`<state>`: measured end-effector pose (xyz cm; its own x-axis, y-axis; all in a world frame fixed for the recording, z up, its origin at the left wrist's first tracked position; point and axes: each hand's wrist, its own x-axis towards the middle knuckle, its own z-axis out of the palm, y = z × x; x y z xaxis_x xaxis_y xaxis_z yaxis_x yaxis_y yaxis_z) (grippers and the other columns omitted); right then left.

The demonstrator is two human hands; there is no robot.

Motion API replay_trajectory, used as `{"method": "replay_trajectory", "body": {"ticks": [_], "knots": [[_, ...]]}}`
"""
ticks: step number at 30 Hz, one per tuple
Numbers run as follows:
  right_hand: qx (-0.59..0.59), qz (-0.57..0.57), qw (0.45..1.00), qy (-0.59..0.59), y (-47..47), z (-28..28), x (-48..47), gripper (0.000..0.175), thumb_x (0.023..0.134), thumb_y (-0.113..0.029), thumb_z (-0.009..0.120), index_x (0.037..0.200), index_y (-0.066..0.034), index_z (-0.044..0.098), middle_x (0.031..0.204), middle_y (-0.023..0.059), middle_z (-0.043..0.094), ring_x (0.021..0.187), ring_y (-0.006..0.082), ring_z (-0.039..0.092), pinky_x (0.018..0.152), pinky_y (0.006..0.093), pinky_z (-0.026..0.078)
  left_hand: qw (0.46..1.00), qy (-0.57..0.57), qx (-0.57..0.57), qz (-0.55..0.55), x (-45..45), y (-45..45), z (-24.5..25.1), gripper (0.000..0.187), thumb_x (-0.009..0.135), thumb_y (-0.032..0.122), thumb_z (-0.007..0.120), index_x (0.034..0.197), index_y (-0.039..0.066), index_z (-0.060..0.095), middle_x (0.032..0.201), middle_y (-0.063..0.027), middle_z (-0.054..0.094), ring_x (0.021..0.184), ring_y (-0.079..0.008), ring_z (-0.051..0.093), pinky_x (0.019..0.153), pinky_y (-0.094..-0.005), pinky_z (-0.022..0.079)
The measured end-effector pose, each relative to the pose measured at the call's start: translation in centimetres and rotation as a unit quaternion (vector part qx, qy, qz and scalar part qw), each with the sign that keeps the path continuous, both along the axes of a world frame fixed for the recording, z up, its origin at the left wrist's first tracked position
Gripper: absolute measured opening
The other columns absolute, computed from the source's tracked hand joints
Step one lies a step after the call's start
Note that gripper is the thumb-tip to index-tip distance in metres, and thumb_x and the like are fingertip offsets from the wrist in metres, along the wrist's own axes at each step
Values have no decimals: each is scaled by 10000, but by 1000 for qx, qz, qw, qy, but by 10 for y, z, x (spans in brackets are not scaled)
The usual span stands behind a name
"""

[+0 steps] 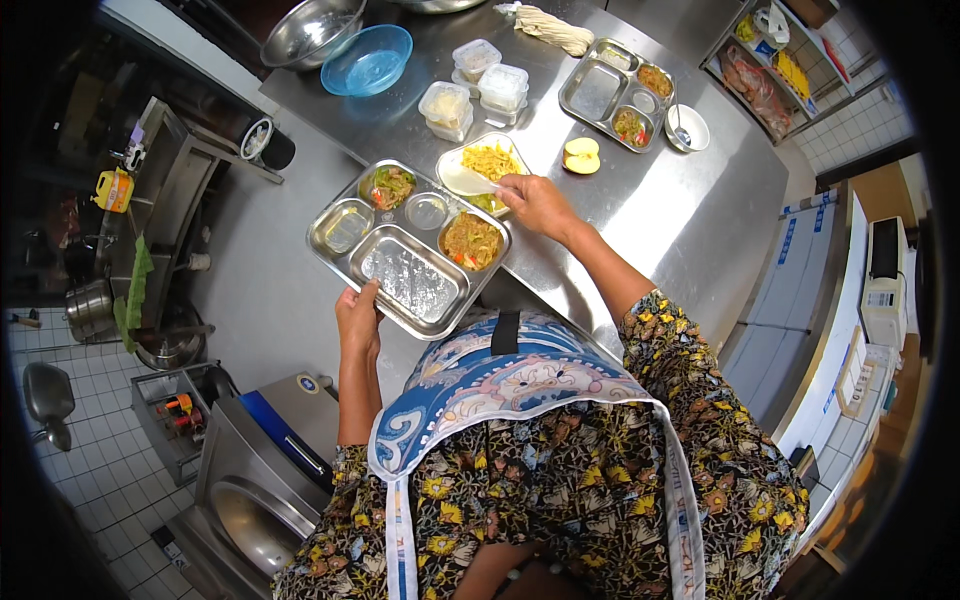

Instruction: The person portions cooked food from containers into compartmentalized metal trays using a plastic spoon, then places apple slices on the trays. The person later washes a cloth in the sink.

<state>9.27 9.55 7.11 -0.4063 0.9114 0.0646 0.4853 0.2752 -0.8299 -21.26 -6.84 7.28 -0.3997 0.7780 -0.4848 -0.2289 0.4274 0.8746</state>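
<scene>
My left hand [358, 321] grips the near edge of a steel compartment tray [411, 274], tilted slightly at the table's edge. Noodle-like food with vegetables [472, 240] fills its right compartment, and a green and red vegetable dish [390, 186] sits in the upper one. The large compartment holds only wet-looking residue. My right hand [536, 205] holds a white spoon [466, 180] by the handle, its bowl over a white dish [517, 150]. Yellow shredded food [491, 160] and some green food lie in that dish, just beyond the tray.
Lidded plastic boxes [504, 88], a halved apple [581, 156], a second compartment tray [592, 88] and a white bowl with a spoon [688, 129] stand on the steel table [690, 217]. A blue plastic basin [367, 61] and a steel basin [311, 34] are at the far left.
</scene>
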Motion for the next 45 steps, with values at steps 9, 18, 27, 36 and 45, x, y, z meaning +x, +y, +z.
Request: {"method": "replay_trajectory", "body": {"ticks": [9, 18, 27, 36, 45], "knots": [[-34, -74, 989, -122, 14, -24, -27, 239, 896, -207, 555, 897, -1, 674, 890, 232, 676, 873, 400, 654, 810, 478, 510, 999, -29, 27, 26, -15, -25, 0, 157, 923, 152, 607, 1016, 28, 578, 887, -48, 655, 760, -126, 624, 690, -285, 525], [-91, -43, 945, -310, 16, 10, -23, 234, 832, -126, 563, 953, 15, 704, 981, 237, 691, 952, 369, 675, 822, 443, 537, 997, -31, 38, 56, -13, -29, -9, 141, 928, 144, 598, 1015, 33, 596, 889, -50, 667, 761, -123, 635, 706, -282, 529], [-8, -19, 985, -173, 10, 5, -1, 212, 891, -190, 550, 936, -36, 690, 899, 220, 683, 852, 399, 655, 786, 479, 511, 998, -34, 36, 25, -21, -22, -13, 189, 931, 139, 595, 1079, 23, 585, 936, -56, 671, 769, -124, 639, 690, -266, 527], [-48, -64, 960, -270, -3, 17, 31, 219, 878, -194, 564, 928, -28, 698, 885, 230, 675, 864, 399, 648, 778, 469, 506, 997, -53, 39, 26, -28, -19, -10, 171, 938, 140, 596, 1055, 16, 576, 928, -55, 667, 781, -123, 644, 692, -265, 530], [-4, -144, 988, -46, -41, 86, 66, 212, 935, -194, 564, 951, -7, 663, 671, 198, 609, 628, 337, 608, 606, 409, 459, 998, -44, 52, -16, -9, -11, 24, 196, 933, 147, 618, 1062, 8, 574, 915, -43, 658, 746, -111, 620, 696, -249, 505]]}}
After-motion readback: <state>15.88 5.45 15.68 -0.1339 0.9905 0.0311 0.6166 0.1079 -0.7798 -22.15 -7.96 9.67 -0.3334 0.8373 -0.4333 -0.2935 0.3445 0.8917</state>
